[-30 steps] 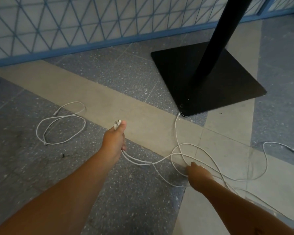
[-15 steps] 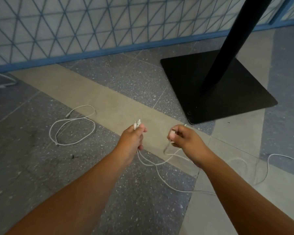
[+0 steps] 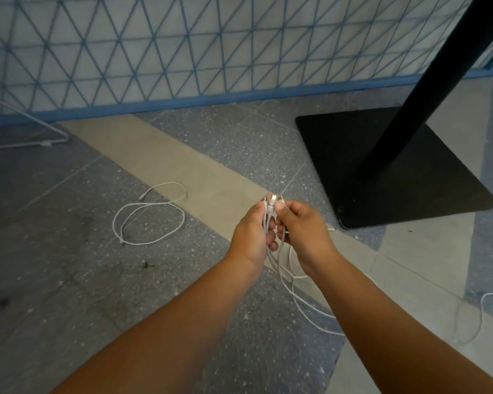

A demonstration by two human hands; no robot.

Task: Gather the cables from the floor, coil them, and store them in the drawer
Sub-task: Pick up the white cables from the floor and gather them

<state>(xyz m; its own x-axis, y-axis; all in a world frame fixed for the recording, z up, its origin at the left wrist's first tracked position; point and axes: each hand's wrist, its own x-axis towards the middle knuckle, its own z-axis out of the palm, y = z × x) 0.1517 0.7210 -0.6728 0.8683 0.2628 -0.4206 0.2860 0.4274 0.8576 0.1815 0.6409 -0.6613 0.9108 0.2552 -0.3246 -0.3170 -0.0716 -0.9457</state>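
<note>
A person's 2 bare hands meet at the centre of the scene above a speckled grey and beige tiled floor (image 3: 69, 280). The left hand (image 3: 252, 234) is closed around a bundle of white cables (image 3: 271, 207), whose connector ends stick up just above the fingers. The right hand (image 3: 302, 231) is pressed against it, thumb and fingers pinched on the same bundle. The gathered cables trail down between the wrists and spread across the floor to the near right. Another white cable (image 3: 148, 214) lies in a loose loop on the floor to the left, well apart from the hands. A black square stand base (image 3: 353, 172) with a dark pole sits at far right, before a blue lattice partition (image 3: 182, 52).
</note>
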